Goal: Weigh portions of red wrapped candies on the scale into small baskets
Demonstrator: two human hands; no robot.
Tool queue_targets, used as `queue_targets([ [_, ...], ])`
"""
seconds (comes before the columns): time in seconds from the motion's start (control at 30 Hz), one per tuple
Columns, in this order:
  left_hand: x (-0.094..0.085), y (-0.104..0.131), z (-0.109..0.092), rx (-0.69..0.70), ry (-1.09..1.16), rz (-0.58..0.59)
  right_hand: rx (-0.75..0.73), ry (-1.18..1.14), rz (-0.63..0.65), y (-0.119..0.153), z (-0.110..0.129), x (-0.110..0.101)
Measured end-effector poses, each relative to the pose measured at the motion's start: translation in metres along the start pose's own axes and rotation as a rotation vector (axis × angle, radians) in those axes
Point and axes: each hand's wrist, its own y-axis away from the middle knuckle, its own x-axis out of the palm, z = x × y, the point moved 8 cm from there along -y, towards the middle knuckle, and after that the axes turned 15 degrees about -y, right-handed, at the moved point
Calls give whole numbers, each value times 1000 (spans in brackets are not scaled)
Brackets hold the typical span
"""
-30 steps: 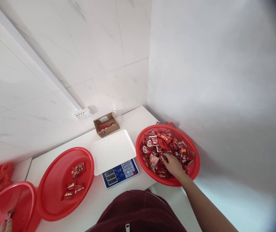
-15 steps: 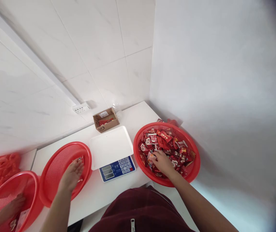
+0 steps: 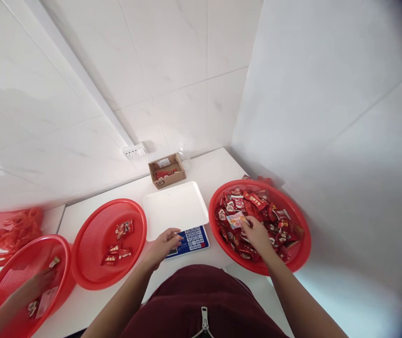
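My right hand (image 3: 258, 237) pinches a small pale pink-and-white snack packet (image 3: 235, 219) between thumb and fingers. It is just over the right red basket (image 3: 305, 249), which is heaped with red-wrapped snack packets (image 3: 253, 199). My left hand (image 3: 165, 245) holds nothing and hovers over the near edge of the digital scale (image 3: 194, 239), its fingers loosely bent and apart from the thumb. Part of the scale's display is hidden behind that hand. The white weighing tray (image 3: 176, 209) is bare. Left of it, the middle red basket (image 3: 97, 234) has several red packets (image 3: 116, 253) inside.
An open cardboard box (image 3: 167, 176) with red packets stands by the wall, beside clear plastic (image 3: 184, 157). At far left, another person's hand (image 3: 42, 281) reaches into a third red basket (image 3: 65, 251). Red plastic bags (image 3: 18, 230) lie behind it. A socket (image 3: 135, 150) is on the wall.
My left hand has left the middle basket and moved right to the scale, exposing packets in that basket. My right hand has lifted the pale packet slightly. The view has shifted.
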Motion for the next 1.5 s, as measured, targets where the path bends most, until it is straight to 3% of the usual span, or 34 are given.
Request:
queue_targets([
  [0.13, -16, 3, 7, -19, 24, -29, 36, -218, 22, 1, 18, 22],
  [0.23, -11, 12, -2, -6, 42, 19, 126, -541, 212, 13, 40, 59],
  [0.3, -2, 17, -16, 44, 58, 61, 149, -640, 350, 28, 61, 86],
  [0.43, 10, 18, -42, 201, 60, 62, 122, -564, 564, 65, 97, 133],
  [0.57, 7, 16, -37, 248, 42, 14, 134, -487, 630, 89, 104, 161],
  [0.73, 1, 27, -27, 259, 22, 30, 1, -353, 573, 95, 107, 164],
  [0.87, 7, 35, -20, 121, 251, 147, -146, -228, 504, 98, 118, 158],
  [0.97, 13, 39, -15, 2, 472, 241, -279, -142, 565, 107, 133, 162],
  [1.07, 3, 39, -18, 51, 590, 184, -374, -150, 650, 118, 145, 166],
  [1.13, -8, 39, -23, 124, 616, 104, -339, -164, 636, 122, 144, 165],
  [1.27, -23, 40, -27, 200, 611, -7, -88, -296, 678, 129, 130, 165],
  [1.4, -27, 42, -28, 214, 592, -30, 62, -422, 840, 142, 125, 174],
  [1.5, -27, 45, -26, 221, 512, -11, 88, -391, 777, 143, 118, 176],
])
